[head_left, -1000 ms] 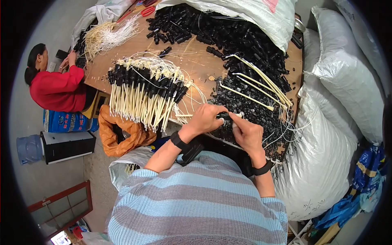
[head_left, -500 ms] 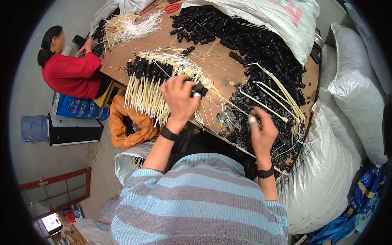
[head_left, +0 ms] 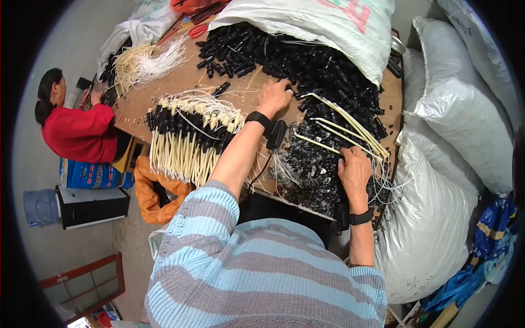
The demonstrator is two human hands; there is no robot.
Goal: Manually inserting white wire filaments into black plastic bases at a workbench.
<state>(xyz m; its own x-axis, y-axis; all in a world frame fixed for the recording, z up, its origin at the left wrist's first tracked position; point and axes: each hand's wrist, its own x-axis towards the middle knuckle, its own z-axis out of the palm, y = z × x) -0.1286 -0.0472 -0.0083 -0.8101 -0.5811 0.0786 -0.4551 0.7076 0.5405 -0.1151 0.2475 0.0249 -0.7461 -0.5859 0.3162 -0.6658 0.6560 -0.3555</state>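
Observation:
My left hand [head_left: 275, 98] reaches over the table to the near edge of a heap of black plastic connectors [head_left: 246, 52]. Its fingers are bent together around a black plastic connector [head_left: 291, 87]. White wrapping shows on one digit. My right hand [head_left: 355, 170] is lower, above small dark bits [head_left: 314, 164], with its fingers closed on the end of a cream tube [head_left: 317, 143]. More cream tubes [head_left: 350, 123] lie slanting just beyond it, white wires trailing from their lower ends. Left of my left forearm rests a row of assembled connectors with cream tubes [head_left: 186, 156].
A white woven sack [head_left: 306, 22] lies over the heap at the back. Full white sacks [head_left: 432, 235] crowd the table's right side. At the far left a person in red [head_left: 79, 131] sits by another bundle of wires [head_left: 147, 65]. An orange bag [head_left: 147, 188] stands below the table edge.
My left hand has left the assembled row and moved right and away to the black heap. My right hand has shifted slightly to the cream tubes. The whole view has tilted a little.

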